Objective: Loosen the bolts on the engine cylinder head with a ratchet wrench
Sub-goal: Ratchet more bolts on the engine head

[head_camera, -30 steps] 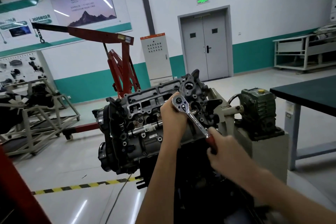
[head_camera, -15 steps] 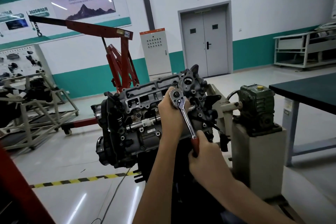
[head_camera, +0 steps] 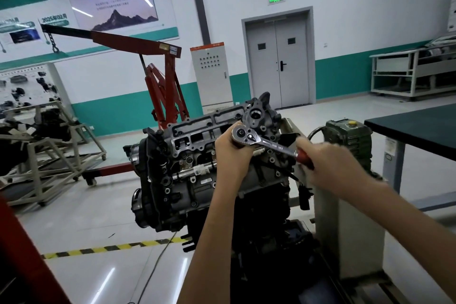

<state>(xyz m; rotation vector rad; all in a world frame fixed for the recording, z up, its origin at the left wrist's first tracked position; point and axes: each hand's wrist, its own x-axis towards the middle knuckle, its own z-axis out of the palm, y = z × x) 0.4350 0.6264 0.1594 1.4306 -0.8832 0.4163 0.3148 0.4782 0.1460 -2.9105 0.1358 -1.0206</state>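
My right hand, blurred, is curled round the red handle of the one ratchet wrench. My left hand grips just under the wrench's head, against the engine cylinder head, which sits on its stand at centre. That hand hides the bolt beneath, and I cannot count the others. One red engine hoist stands behind. One green gearbox and one dark table stand to the right.

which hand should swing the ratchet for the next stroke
Right, probably: the right hand grips the ratchet by its red handle, where leverage is best; the left hand holds its head on the engine.
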